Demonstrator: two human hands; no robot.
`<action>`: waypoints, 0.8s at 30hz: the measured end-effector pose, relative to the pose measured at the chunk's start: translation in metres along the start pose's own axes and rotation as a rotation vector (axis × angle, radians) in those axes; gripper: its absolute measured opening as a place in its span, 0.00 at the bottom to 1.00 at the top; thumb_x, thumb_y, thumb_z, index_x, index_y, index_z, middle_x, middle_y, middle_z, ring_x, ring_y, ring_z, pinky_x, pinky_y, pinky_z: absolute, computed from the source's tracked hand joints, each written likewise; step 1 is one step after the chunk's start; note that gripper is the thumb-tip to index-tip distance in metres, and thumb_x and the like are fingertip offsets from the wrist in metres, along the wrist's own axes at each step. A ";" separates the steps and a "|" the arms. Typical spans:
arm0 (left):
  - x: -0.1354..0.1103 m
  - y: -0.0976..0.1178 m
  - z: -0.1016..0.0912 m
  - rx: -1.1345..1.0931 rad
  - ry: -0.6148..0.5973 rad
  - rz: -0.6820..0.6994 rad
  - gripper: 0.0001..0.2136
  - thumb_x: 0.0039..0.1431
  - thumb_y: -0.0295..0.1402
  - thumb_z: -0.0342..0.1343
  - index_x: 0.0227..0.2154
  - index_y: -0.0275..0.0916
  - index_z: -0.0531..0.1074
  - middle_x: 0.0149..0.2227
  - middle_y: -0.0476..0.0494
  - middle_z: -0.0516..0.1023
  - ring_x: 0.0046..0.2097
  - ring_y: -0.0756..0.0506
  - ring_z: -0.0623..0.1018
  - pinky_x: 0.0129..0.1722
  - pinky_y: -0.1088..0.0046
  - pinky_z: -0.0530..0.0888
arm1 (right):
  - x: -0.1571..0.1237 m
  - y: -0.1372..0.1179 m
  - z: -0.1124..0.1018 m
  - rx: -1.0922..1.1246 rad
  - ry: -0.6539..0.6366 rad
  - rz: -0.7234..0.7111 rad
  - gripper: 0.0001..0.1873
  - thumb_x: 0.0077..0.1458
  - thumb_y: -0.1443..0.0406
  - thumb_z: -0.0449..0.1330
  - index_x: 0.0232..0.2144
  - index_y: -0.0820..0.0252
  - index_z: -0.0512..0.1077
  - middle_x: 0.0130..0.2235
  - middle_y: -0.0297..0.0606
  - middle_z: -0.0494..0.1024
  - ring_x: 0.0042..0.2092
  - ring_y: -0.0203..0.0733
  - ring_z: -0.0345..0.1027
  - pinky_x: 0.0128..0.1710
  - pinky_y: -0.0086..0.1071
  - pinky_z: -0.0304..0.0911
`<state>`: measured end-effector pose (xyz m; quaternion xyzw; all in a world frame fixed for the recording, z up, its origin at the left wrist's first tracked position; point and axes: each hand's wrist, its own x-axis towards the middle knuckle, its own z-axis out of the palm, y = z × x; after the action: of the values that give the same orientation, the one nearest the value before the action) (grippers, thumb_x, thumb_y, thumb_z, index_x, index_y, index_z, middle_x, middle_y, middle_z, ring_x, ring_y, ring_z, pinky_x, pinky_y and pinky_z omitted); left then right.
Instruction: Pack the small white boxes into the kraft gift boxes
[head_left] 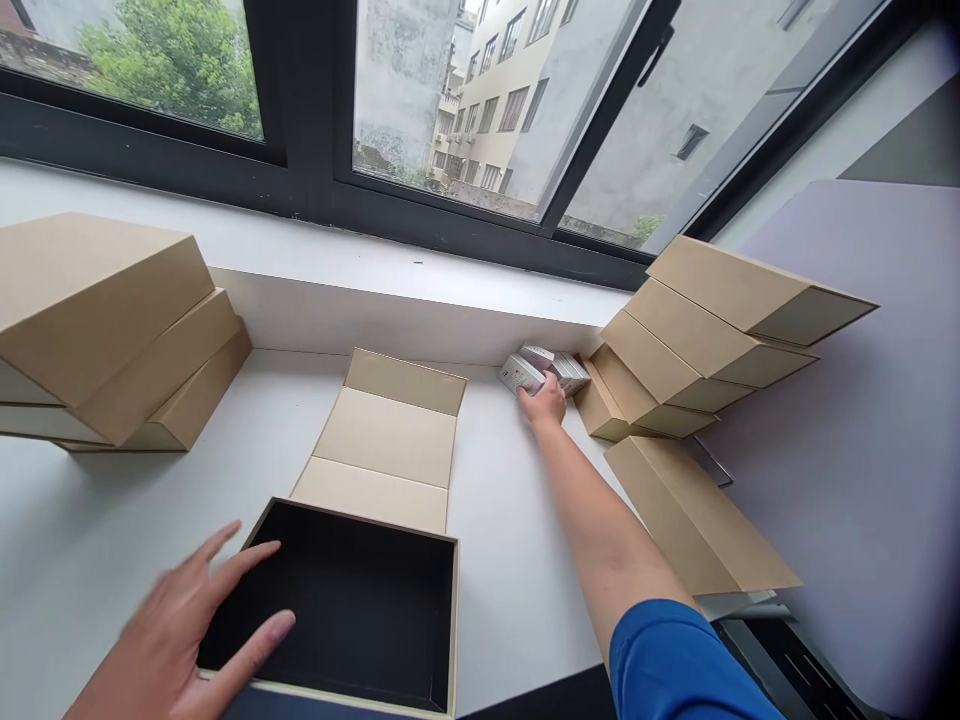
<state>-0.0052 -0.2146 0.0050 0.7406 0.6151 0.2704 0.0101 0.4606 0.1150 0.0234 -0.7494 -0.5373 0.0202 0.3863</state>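
Note:
An open kraft box (352,610) with a black inside lies near the front, its lid flap (390,440) folded back flat on the white table (112,530). My left hand (180,640) rests open on the box's near left corner, fingers spread. My right hand (544,402) reaches far across the table to a small cluster of silver-white packets (544,370) by the back ledge. Its fingers curl onto the nearest packet.
Closed kraft boxes are stacked at the left (112,330) and, leaning, at the right (705,340). A flat kraft piece (697,520) lies beside my right forearm. A window (450,100) runs behind the ledge. A lilac board (862,450) stands at the right.

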 end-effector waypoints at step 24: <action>0.241 0.026 0.116 -0.256 -0.151 -0.291 0.47 0.53 0.57 0.59 0.71 0.39 0.53 0.72 0.31 0.57 0.73 0.28 0.54 0.71 0.46 0.50 | -0.123 0.000 -0.052 0.344 0.114 -0.604 0.11 0.55 0.66 0.54 0.37 0.49 0.54 0.49 0.44 0.66 0.59 0.56 0.66 0.57 0.58 0.64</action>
<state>0.0896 0.0367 0.0088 0.6547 0.6738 0.2857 0.1892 0.4321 -0.0152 0.0125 -0.4808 -0.7009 -0.0468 0.5247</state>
